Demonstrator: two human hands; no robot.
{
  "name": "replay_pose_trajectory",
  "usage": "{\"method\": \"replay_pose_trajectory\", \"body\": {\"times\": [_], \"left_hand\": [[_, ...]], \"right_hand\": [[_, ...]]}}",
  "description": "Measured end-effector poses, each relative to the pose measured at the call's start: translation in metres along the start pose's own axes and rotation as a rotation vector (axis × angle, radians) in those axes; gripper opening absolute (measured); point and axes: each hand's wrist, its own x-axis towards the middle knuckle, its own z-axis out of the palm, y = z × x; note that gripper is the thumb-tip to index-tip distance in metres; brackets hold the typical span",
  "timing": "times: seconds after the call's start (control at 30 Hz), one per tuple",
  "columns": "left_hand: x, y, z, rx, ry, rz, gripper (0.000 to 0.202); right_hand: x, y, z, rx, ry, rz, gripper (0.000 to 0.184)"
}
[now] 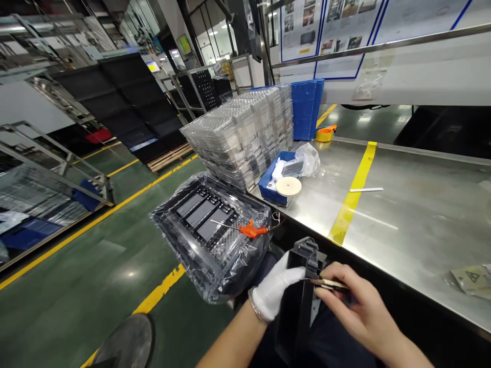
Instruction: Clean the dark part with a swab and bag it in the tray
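The steel worktable point(418, 214) fills the right side, with a yellow tape line point(355, 191) across it from near to far. On its far left corner stands a big stack of clear plastic trays point(245, 133), with blue crates point(306, 108) behind it. Just left of the table edge, a tray wrapped in plastic film point(209, 235) holds dark flat parts, and an orange-handled tool point(249, 230) lies on top of it. A small blue bin point(273, 190) near the stack holds a white disc point(288, 186) and a clear bag point(309, 157). A roll of yellow tape point(325, 134) sits farther back.

Near the bottom, below the table edge, the black plastic part point(301, 296) is held upright in front of the person. The left hand point(274, 291), in a white glove, is closed around its left side. The bare right hand point(355, 306) pinches a thin flat piece point(326, 283) between thumb and fingers, with its tip touching the part's upper edge.

I judge the step in hand is the fitting or working of this thin piece at the top of the part. The next move seems to call for a steady left grip and fine alignment of the tip.

The posters point(330, 25) on the far wall have print, but it is too small to read. A warning triangle shows on a bag point(471, 278) at the right; its text is not readable.
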Motion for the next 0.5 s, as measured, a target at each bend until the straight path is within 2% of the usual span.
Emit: {"method": "replay_pose_trajectory", "body": {"times": [0.07,0.13,0.23,0.4,0.5], "left_hand": [[0.001,0.005,-0.003,0.166,0.013,0.006,0.061],[0.001,0.008,-0.006,0.342,0.022,0.000,0.078],[-0.001,0.009,-0.010,0.497,-0.005,-0.016,0.080],[-0.004,0.009,-0.011,0.426,-0.032,-0.069,0.079],[-0.004,0.007,-0.012,0.362,-0.053,-0.069,0.079]], "right_hand": [[0.004,-0.001,-0.021,-0.067,-0.081,0.014,0.008],[0.012,0.000,-0.042,-0.198,-0.161,-0.036,0.008],[0.027,0.001,-0.066,-0.361,-0.305,-0.148,0.008],[0.033,-0.003,-0.082,-0.354,-0.545,-0.153,0.008],[0.033,-0.002,-0.080,-0.369,-0.532,-0.162,0.009]]}}
